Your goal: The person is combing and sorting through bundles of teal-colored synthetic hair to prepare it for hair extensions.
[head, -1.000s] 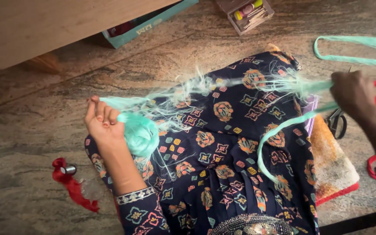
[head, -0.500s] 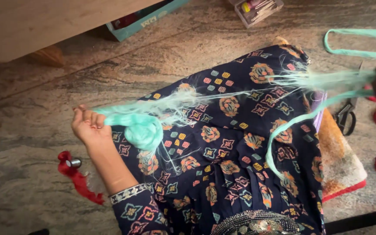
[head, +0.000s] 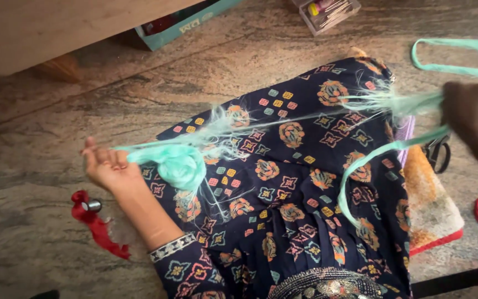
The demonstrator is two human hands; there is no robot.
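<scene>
Both hands (head: 106,166) (head: 471,113) stretch wispy, frayed mint fibre (head: 283,119).

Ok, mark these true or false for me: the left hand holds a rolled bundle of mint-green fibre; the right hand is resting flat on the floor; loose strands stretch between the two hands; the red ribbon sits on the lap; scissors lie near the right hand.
1. The left hand holds a rolled bundle of mint-green fibre. True.
2. The right hand rests flat on the floor. False: it is raised, gripping the other end of the fibre.
3. Loose strands stretch between the two hands. True.
4. The red ribbon sits on the lap. False: it lies on the stone floor, beside the left forearm.
5. Scissors lie near the right hand. True.
</scene>
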